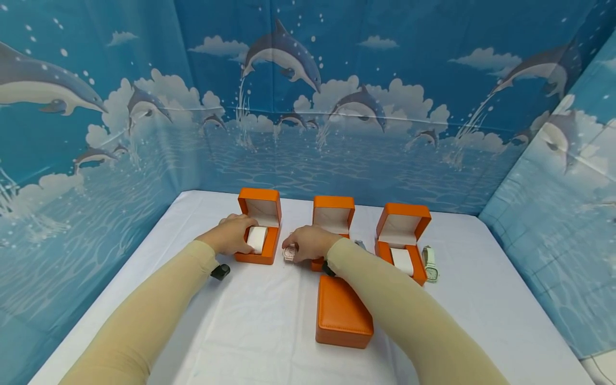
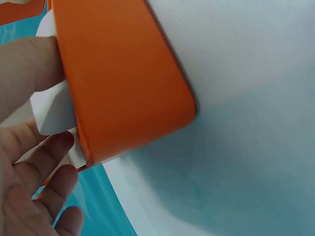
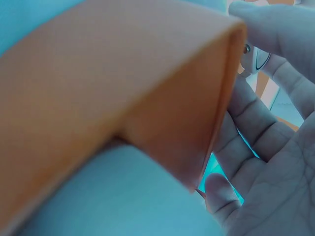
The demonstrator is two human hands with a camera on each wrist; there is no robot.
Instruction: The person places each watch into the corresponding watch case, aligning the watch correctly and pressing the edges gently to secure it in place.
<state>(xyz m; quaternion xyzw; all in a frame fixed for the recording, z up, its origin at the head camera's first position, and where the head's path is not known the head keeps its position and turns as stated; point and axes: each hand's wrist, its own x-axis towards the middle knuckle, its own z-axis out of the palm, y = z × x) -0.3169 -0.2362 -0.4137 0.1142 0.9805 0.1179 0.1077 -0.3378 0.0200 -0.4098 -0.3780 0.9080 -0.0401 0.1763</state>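
On the left, an open orange watch box (image 1: 259, 259) holds a white cushion (image 1: 257, 239). My left hand (image 1: 232, 234) reaches over its left side and grips the cushion, thumb at the near end and fingers at the far end. The left wrist view has the thumb across the cushion (image 2: 53, 110) beside the orange wall. My right hand (image 1: 312, 243) pinches a pale pink watch (image 1: 289, 253) just right of that box, low over the table. In the right wrist view the watch (image 3: 260, 59) shows partly between thumb and fingers, beyond an orange box corner (image 3: 216, 113).
A second open orange box (image 1: 333, 202) stands behind my right hand, partly hidden. A third open box (image 1: 406, 209) with a white cushion is farther right, with a pale green watch (image 1: 430, 264) beside it. A closed orange box (image 1: 344, 310) lies under my right forearm. Dolphin-print curtains (image 1: 356, 160) border the table.
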